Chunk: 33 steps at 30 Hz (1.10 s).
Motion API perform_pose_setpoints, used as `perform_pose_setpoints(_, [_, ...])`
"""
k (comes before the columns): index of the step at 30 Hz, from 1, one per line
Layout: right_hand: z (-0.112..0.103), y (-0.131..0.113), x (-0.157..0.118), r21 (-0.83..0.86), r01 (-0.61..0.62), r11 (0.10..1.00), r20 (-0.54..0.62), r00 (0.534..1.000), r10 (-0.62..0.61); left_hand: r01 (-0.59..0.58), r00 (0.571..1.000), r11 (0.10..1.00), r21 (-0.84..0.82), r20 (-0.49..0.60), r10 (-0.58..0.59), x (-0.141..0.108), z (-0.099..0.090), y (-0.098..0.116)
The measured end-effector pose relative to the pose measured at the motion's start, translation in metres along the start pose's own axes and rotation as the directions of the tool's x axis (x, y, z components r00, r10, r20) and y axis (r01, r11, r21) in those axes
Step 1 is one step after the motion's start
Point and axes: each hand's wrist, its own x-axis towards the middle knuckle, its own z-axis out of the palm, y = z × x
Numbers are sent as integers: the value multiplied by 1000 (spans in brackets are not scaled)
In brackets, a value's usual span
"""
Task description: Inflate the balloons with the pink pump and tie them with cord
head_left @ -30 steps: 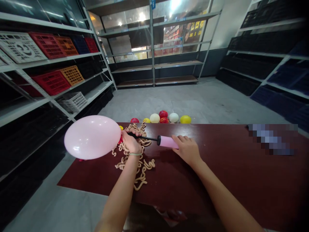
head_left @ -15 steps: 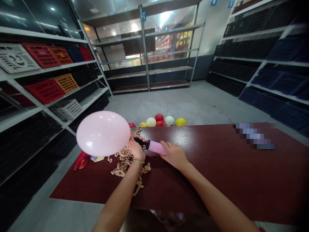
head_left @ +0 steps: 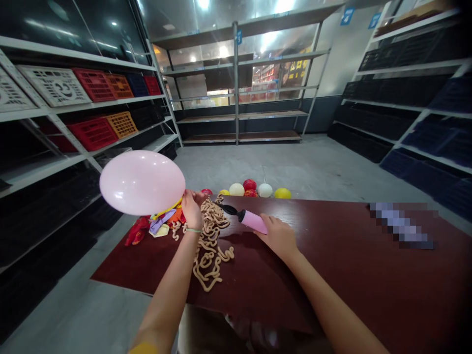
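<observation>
Since half a second ago, the pink balloon (head_left: 142, 182) has come off the pump (head_left: 248, 219). Over the table's (head_left: 332, 265) far left, the left hand (head_left: 191, 208) pinches its neck, probably holding air in. Right hand (head_left: 277, 236) grips the pump beside tan cord (head_left: 208, 241).

Balloon (head_left: 142, 182) held up off the table's (head_left: 332, 275) left end, rope pile (head_left: 208, 241) on the table right of it, pump (head_left: 250, 220) further right (lying flat), more balloons (head_left: 254, 189) on the floor behind the table, shelving (head_left: 239, 98) at the back
</observation>
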Motion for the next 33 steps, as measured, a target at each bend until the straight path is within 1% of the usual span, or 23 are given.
perform_pose_setpoints(2, [0,-4,0,-24,77,997,12,997,-76,0,998,1000,31,56,-1,1,-5,-2])
perform_pose_setpoints(3, [-1,-7,-1,-34,124,992,15,992,-123,14,996,998,62,88,-20,0,-8,-5])
perform_pose_setpoints(6, [-1,-15,-2,-43,250,967,21,968,-250,105,975,963,247,166,-149,-8,-18,-21])
perform_pose_setpoints(8, [-1,-19,-3,-26,307,951,28,952,-306,111,959,925,363,205,-195,-14,-24,-30])
perform_pose_setpoints(9, [-1,-20,-3,-12,329,944,32,944,-328,79,953,909,410,235,-189,-16,-27,-33])
perform_pose_setpoints(11, [0,-22,-4,21,364,931,38,930,-365,-33,935,868,496,321,-148,-21,-30,-36])
perform_pose_setpoints(14, [0,-23,-4,76,399,914,42,914,-402,-221,879,760,612,462,-116,-27,-31,-36])
perform_pose_setpoints(17, [0,-22,-5,117,404,907,45,910,-411,-370,824,661,653,559,-92,-34,-29,-36])
perform_pose_setpoints(19, [0,-22,-5,129,401,907,42,912,-409,-442,799,597,670,596,-77,-38,-28,-37])
perform_pose_setpoints(22, [-2,-21,-4,139,400,906,21,913,-407,-500,786,500,707,613,-81,-41,-27,-41])
perform_pose_setpoints(25, [-3,-17,-3,129,396,909,-30,918,-396,-521,768,457,721,630,-117,-40,-29,-47])
perform_pose_setpoints(28, [-3,-11,-3,78,367,927,-127,926,-356,-573,721,443,690,681,-127,-39,-33,-54])
perform_pose_setpoints(30, [-4,-6,-1,16,350,937,-213,916,-339,-607,706,395,689,696,-129,-39,-35,-57])
perform_pose_setpoints(31, [-5,-4,0,-22,349,937,-254,904,-343,-615,702,356,704,694,-161,-39,-35,-58])
perform_pose_setpoints(33, [-11,-3,6,-104,373,922,-316,867,-386,-621,683,243,745,667,-298,-41,-33,-56])
